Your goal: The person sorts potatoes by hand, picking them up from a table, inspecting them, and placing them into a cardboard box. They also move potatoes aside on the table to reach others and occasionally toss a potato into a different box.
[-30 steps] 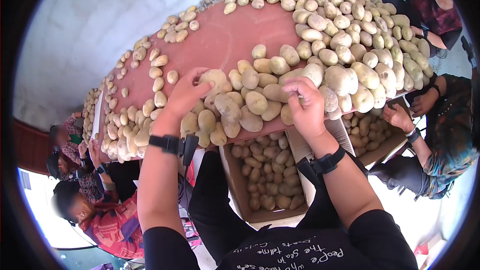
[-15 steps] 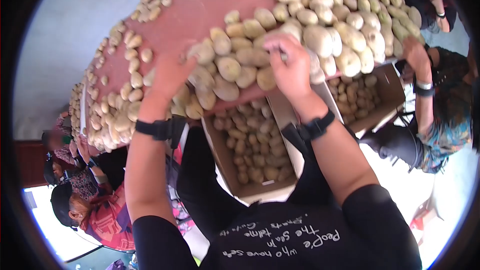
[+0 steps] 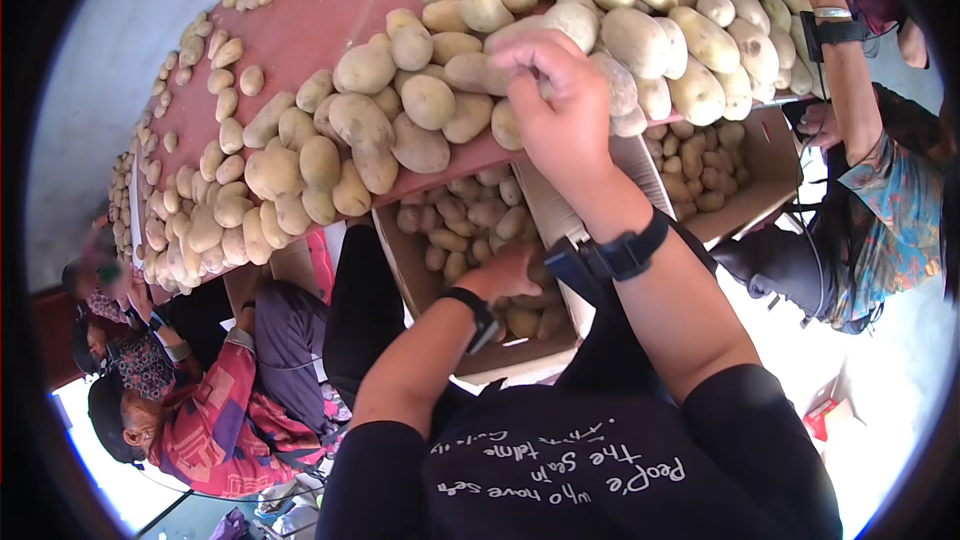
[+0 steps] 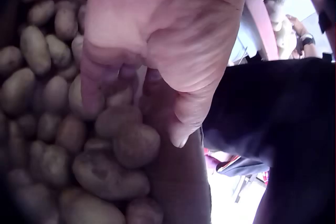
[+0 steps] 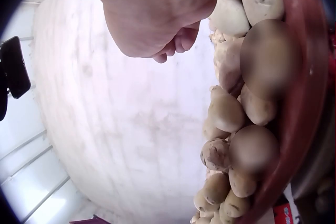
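Observation:
In the head view, my left hand (image 3: pixel 505 275) reaches down into the cardboard box (image 3: pixel 560 345) below the table edge, over the potatoes (image 3: pixel 455 210) in it. The left wrist view shows this hand (image 4: pixel 163 29) with its thumb spread away from the fingers and nothing between them; potatoes (image 4: pixel 107 174) lie beneath. My right hand (image 3: pixel 560 100) is raised over the potato pile (image 3: pixel 430 100) at the table's near edge, its fingers loosely curled. In the right wrist view the right hand (image 5: pixel 163 19) shows no potato in it, with potatoes (image 5: pixel 226 112) to one side.
The red tabletop (image 3: pixel 340 10) carries a large heap of potatoes (image 3: pixel 640 40) on the right and smaller groups on the left. A second box (image 3: pixel 765 180) with potatoes stands right of mine. Other people (image 3: pixel 200 420) sit at left, and another person's arm (image 3: pixel 850 70) reaches in at right.
My left hand has left the potatoes on the table and dropped into the box. The right hand stays over the pile. At right, another person's arm has reached up over the table.

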`<state>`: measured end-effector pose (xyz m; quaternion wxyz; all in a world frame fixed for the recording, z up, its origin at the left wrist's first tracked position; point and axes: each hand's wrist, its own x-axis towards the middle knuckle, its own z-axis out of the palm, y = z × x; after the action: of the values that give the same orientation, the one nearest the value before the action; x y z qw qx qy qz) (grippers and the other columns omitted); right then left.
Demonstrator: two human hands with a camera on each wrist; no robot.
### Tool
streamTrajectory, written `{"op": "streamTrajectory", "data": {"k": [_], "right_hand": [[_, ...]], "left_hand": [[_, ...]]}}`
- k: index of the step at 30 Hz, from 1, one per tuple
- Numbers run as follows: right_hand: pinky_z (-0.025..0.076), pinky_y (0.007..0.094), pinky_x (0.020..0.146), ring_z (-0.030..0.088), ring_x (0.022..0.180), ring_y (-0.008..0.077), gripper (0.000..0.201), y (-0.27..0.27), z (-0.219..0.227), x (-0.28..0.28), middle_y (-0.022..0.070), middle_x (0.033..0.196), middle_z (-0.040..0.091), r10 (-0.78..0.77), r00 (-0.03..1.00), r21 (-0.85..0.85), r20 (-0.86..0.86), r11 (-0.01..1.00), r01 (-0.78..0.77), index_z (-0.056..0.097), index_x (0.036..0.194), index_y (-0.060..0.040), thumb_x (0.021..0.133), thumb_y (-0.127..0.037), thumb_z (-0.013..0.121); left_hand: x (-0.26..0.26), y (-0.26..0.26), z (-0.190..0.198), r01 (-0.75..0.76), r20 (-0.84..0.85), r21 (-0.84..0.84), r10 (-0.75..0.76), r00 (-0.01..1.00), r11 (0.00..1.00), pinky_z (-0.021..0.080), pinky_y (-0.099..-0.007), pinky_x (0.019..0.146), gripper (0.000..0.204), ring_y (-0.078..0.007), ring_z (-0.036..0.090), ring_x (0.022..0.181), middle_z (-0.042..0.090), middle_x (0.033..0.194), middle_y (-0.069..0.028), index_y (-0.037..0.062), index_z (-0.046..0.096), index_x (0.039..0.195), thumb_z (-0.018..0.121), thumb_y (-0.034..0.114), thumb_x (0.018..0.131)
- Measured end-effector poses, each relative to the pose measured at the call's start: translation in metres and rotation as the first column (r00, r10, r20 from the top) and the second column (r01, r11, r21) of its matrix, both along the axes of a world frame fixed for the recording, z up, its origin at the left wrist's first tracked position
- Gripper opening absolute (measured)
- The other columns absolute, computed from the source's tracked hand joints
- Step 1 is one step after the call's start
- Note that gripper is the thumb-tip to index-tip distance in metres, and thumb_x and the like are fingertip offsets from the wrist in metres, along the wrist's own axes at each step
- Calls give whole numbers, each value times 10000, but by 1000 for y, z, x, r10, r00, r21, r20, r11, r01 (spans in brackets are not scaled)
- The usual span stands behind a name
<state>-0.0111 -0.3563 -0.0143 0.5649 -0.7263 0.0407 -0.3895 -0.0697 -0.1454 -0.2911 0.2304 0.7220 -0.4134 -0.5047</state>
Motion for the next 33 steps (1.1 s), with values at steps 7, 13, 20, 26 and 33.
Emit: {"op": "streamTrajectory", "data": {"k": [7, 13, 20, 26, 33], "right_hand": [[469, 287, 850, 602, 993, 195, 209, 0, 10, -6, 111, 1056, 641, 83, 995, -17, -58, 996, -84, 643, 929, -18, 823, 100, 506], [498, 309, 827, 639, 919, 239, 206, 4, 13, -5, 137, 1019, 655, 46, 997, -37, -55, 998, -48, 640, 899, -9, 781, 122, 532], [496, 313, 846, 645, 943, 244, 197, 16, 5, 0, 136, 1022, 657, 72, 993, -37, -97, 996, -76, 640, 894, -11, 788, 117, 535], [496, 318, 837, 642, 935, 249, 189, 22, 10, 3, 135, 1000, 659, 88, 990, -96, -110, 990, -98, 641, 885, -12, 789, 113, 535], [480, 301, 782, 598, 932, 184, 159, 22, 15, -4, 91, 1018, 626, 630, 770, 44, -104, 776, -629, 641, 974, -8, 833, -5, 568]], "left_hand": [[-4, -14, -5, 157, 215, 52, -164, 963, 986, 398, -449, 1055, 827, -414, 453, 1243, 430, 1354, -278, 58, 522, 1330, 848, 345, 627], [-7, -12, 58, 113, 211, 189, -153, 965, 975, 419, -462, 1017, 731, -412, 446, 1223, 441, 1294, -241, 98, 571, 1277, 829, 368, 649], [-19, -27, 42, 166, 236, 337, -254, 938, 927, 408, -429, 1034, 561, -385, 475, 1227, 568, 1211, -236, 15, 678, 1110, 811, 362, 690], [-13, 3, 58, 20, 137, 86, -32, 990, 996, 440, -439, 980, 655, -357, 550, 1118, 581, 1177, -206, 16, 639, 1159, 827, 387, 653], [22, 64, 191, -617, -756, -71, 361, 546, 784, 437, -315, 980, 848, -163, 539, 1155, 575, 1240, -77, 29, 466, 1358, 820, 444, 708]]}}
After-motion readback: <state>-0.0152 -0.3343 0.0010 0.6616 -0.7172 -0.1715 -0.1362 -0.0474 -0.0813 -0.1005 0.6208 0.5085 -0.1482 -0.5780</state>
